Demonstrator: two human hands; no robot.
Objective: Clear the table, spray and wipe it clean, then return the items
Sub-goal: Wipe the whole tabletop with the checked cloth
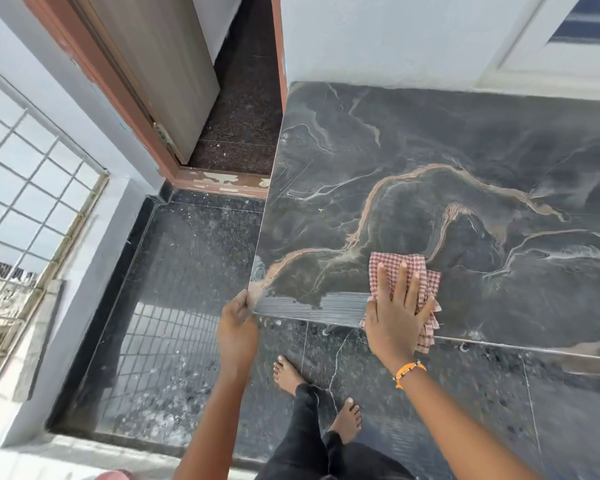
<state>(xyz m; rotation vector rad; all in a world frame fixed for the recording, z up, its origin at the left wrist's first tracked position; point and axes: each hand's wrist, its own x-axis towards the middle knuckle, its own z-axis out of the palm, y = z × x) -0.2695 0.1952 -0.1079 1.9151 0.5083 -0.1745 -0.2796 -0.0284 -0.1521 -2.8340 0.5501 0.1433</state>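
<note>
The checked cloth (409, 285), red and white, lies on the dark marble table (430, 174) at its near edge, part of it hanging over that edge. The right hand (397, 313) presses flat on the cloth, fingers straight and slightly spread. A streaked wet band runs along the table edge from the cloth to the near left corner. The left hand (238, 323) grips that corner, fingers curled round the slab's edge; how far they wrap underneath cannot be told. An orange wristband (408, 372) sits on the right wrist. Two bare feet (288, 374) stand on the speckled dark floor (174, 306) below. A door (160, 71) stands open beyond the table's left side.
</note>
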